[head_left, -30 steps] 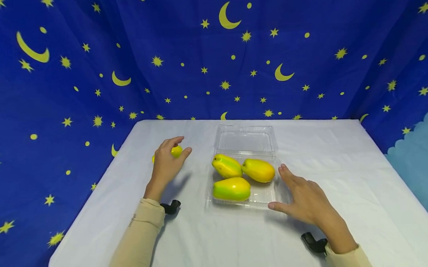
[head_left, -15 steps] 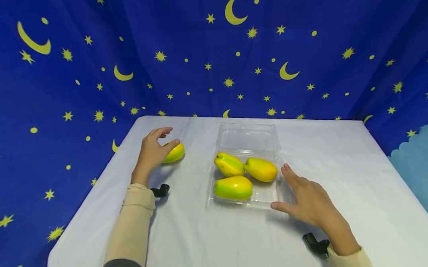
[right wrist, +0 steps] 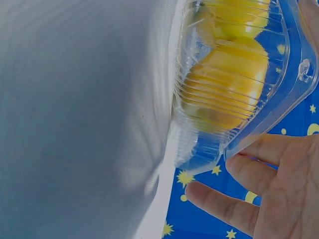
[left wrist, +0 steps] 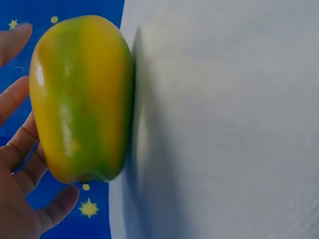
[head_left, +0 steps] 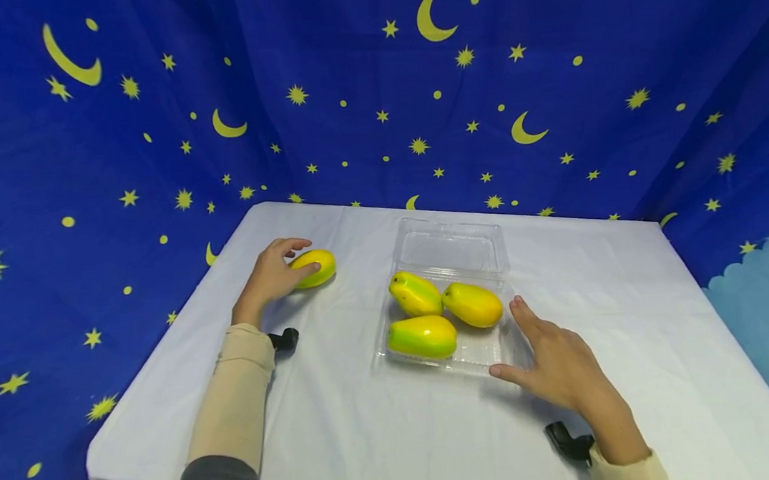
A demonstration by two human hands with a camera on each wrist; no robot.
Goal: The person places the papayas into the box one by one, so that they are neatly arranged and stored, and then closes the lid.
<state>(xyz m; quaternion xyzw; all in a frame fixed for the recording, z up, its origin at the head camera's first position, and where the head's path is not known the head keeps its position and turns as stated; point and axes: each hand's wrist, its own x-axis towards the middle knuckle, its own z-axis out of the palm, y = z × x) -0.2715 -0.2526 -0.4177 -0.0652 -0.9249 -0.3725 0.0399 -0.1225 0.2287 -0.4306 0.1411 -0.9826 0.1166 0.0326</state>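
A yellow-green papaya (head_left: 322, 265) lies on the left of the table. My left hand (head_left: 269, 279) reaches around it, thumb on the near side and fingers over the far side. In the left wrist view, the papaya (left wrist: 82, 99) sits before loosely spread fingers, and firm contact cannot be told. A clear plastic clamshell box (head_left: 482, 349) stands mid-table with its lid (head_left: 449, 246) folded back. Three papayas (head_left: 422, 337) rest in its base. My right hand (head_left: 560, 365) is at the box's right end, thumb and fingers spread; its fingers (right wrist: 249, 172) touch the rim in the right wrist view.
A white cloth (head_left: 380, 426) covers the table. Behind it and at the left hangs a blue curtain (head_left: 351, 69) with yellow moons and stars. Black wrist mounts (head_left: 286, 340) stick out below both hands.
My left hand has moved left and come down around the lone papaya, which has turned and shows more. My right hand stays by the box. The head view has shifted slightly.
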